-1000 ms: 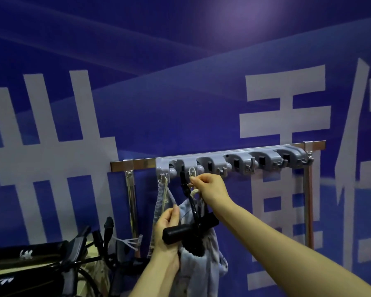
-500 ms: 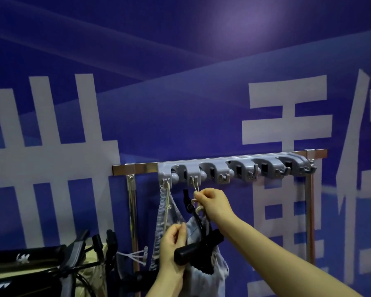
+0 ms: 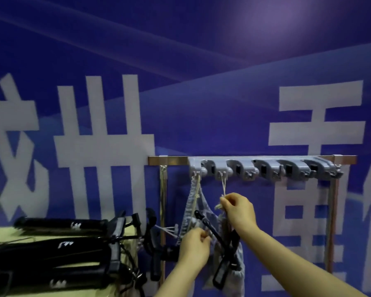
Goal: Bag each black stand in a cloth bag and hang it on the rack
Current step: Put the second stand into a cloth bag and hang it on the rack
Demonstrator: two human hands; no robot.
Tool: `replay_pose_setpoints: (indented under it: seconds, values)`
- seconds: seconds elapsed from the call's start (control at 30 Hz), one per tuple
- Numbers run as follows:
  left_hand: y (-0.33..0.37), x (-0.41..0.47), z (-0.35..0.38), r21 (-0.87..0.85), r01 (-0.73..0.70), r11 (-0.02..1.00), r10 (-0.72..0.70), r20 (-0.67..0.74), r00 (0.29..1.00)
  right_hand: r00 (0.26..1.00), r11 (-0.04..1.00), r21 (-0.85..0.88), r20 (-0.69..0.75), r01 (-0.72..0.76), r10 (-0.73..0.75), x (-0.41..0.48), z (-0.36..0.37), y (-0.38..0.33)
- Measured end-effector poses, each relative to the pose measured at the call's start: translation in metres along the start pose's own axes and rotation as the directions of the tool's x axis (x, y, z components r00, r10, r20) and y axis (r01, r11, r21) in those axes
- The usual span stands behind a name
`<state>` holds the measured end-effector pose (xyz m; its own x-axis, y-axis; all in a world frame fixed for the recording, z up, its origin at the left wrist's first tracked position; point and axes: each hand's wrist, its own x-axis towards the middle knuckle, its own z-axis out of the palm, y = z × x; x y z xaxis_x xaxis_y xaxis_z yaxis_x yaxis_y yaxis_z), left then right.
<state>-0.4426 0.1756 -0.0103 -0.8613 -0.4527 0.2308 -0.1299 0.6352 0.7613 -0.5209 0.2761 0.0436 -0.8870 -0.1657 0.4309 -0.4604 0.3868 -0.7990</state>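
A grey hook rack [image 3: 266, 168] is fixed on a copper bar against the blue wall. From its two leftmost hooks hangs a pale cloth bag [image 3: 193, 202] by its drawstrings. A black stand [image 3: 223, 254] sticks out of the bag's mouth, with its arm angled up to the left. My right hand [image 3: 238, 209] pinches the bag's cord [image 3: 223, 186] just below the second hook. My left hand [image 3: 194, 247] grips the bag's cloth lower down on the left side. The bag's lower part is partly hidden behind my arms.
Several black stands [image 3: 58, 245] lie stacked on a yellowish table [image 3: 0, 234] at the lower left. The rack's metal posts [image 3: 163, 211] stand left and right. Three hooks to the right of the bag hang bare. A blue banner with white characters fills the background.
My right hand dropped from the hook, still holding the cord, which now hangs from the second hook. My left hand shifted from the stand's handle to the bag's cloth. The view panned left.
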Motion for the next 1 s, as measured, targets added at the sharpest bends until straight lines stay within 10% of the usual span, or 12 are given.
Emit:
replay_pose_setpoints:
  seconds: [0.33,1.0]
  values:
    - [-0.007,-0.060,-0.068,-0.204,0.133,0.970,-0.110,0.121,0.987,0.987,0.973,-0.231,0.154,0.000,0.037,-0.051,-0.018,-0.034]
    - [-0.090,-0.235,-0.272,-0.085,0.335,0.938,-0.346,-0.232,0.909,0.752,0.952,-0.050,0.626,0.303,-0.207,-0.237,0.092,-0.183]
